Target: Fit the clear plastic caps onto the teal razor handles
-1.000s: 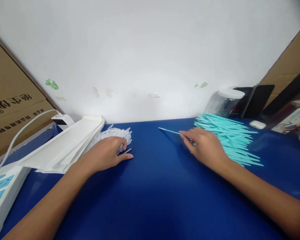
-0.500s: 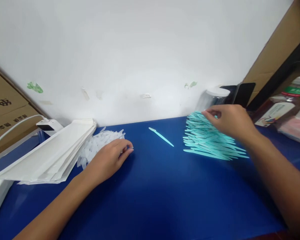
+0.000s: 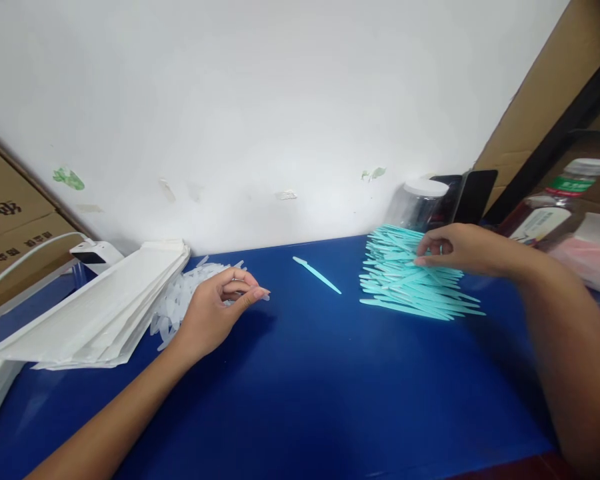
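Observation:
My left hand (image 3: pixel 220 307) is closed in a pinch, and the tip of a small translucent plastic cap (image 3: pixel 266 298) pokes out past its fingertips. Just behind that hand lies a heap of similar translucent caps (image 3: pixel 170 303), partly covered by it. A single turquoise eyebrow razor (image 3: pixel 317 275), slim and stick-like, rests alone on the blue table (image 3: pixel 300 387). Over the right side of a pile of such turquoise razors (image 3: pixel 395 273), my right hand (image 3: pixel 450 250) has its thumb and fingers curled together. What sits between them, if anything, cannot be made out against the pile.
White paper sleeves (image 3: pixel 100 307) are stacked at the left, beside a small white device (image 3: pixel 97 255) with a cable. A lidded clear jar (image 3: pixel 420 203) stands behind the razors. Further right are a bottle (image 3: pixel 550 207) and a pink package (image 3: pixel 590 257). A white wall (image 3: pixel 280 100) closes the back.
My right hand has come down lower onto the razor pile. My left hand has lifted and turned slightly, so the cap's tip shows beyond its fingers. The view has shifted a little.

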The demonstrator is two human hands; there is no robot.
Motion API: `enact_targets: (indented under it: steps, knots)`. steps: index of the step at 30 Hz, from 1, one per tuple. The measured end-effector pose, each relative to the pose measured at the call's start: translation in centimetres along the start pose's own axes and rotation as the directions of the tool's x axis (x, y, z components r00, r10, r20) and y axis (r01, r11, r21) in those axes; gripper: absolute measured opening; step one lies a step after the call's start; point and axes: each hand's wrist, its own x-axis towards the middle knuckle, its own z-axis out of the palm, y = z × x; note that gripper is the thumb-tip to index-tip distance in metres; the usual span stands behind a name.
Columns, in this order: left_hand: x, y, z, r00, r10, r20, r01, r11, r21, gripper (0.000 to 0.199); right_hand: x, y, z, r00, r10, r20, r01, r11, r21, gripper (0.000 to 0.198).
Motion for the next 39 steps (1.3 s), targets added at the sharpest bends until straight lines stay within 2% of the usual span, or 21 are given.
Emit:
enact_targets:
  steps: [4,16,23,28,34,39]
  knots:
    - [-0.16,0.25,0.11,0.999,0.037,-0.026,-0.036,0.999,0.028,0.032,0.23,-0.17,0.22,0.999,0.02,0.028,-0.02,1.0,0.017,0.014]
    - [-0.29,-0.05,0.28,0.997,0.063,-0.049,-0.062,0.998,0.013,0.03,0.38,-0.27,0.34,0.997,0.063,-0.049,-0.062,0.998,0.008,0.026]
    - [-0.4,0.04,0.37,0.998,0.048,-0.03,-0.048,0.999,0.003,0.03,0.56,0.04,0.47,0.998,0.04,-0.039,-0.04,0.999,-0.003,0.017]
    - [-0.26,-0.36,0.29,0.998,0.042,-0.036,-0.042,0.999,0.008,0.034,0.68,0.11,0.53,0.997,0.043,-0.062,-0.043,0.999,0.005,0.025]
    - [-0.52,-0.24,0.34,0.999,0.033,-0.025,-0.033,0.999,0.023,0.033,0.73,0.1,0.76,0.997,0.073,-0.025,-0.072,0.997,0.016,0.024]
    - [-0.63,-0.02,0.38,0.999,0.047,-0.028,-0.046,0.999,0.029,0.031,0.68,-0.44,0.79,0.997,0.05,-0.059,-0.048,0.998,0.038,0.023]
